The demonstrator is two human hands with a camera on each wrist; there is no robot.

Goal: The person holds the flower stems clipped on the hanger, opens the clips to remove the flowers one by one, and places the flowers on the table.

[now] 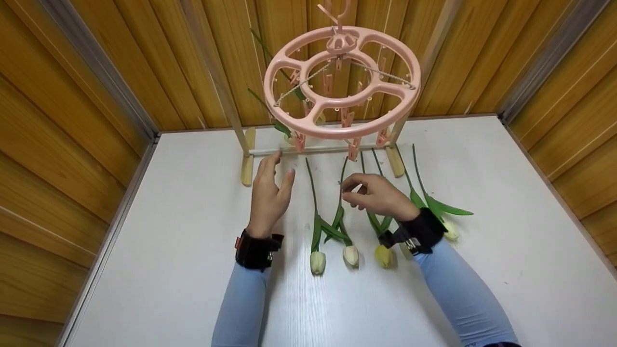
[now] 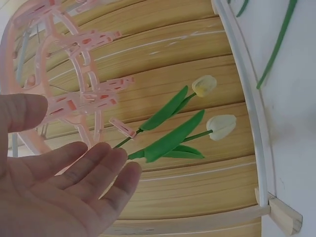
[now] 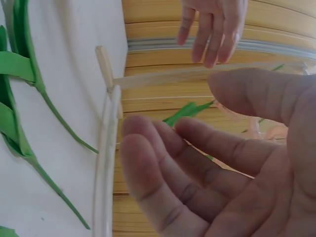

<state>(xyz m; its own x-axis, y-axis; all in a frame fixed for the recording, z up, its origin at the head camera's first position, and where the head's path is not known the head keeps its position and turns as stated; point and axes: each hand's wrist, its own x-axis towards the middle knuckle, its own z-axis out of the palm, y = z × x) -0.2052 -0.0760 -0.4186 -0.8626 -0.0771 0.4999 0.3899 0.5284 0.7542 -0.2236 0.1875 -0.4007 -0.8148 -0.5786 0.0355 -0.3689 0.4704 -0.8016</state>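
Observation:
My left hand (image 1: pixel 270 197) is raised over the table with its fingers extended and nothing in it. My right hand (image 1: pixel 381 195) hovers above the tulip stems, fingers loosely bent and holding nothing, as the right wrist view confirms. Beyond both hands hangs a pink round clip hanger (image 1: pixel 337 131) with several pink clips (image 1: pixel 354 149). Two white tulips (image 2: pixel 220 127) hang heads down from it, behind my left fingers in the left wrist view. On the table lie white tulips (image 1: pixel 317 263) and a yellow tulip (image 1: pixel 384 256), stems pointing to the stand; my right forearm partly covers some.
A wooden stand with a left foot (image 1: pixel 247 168), a right foot (image 1: pixel 396 161) and a white crossbar (image 1: pixel 270 152) stands at the back of the white table (image 1: pixel 168 241). Wood-plank walls (image 1: pixel 58 120) with grey metal strips surround the table.

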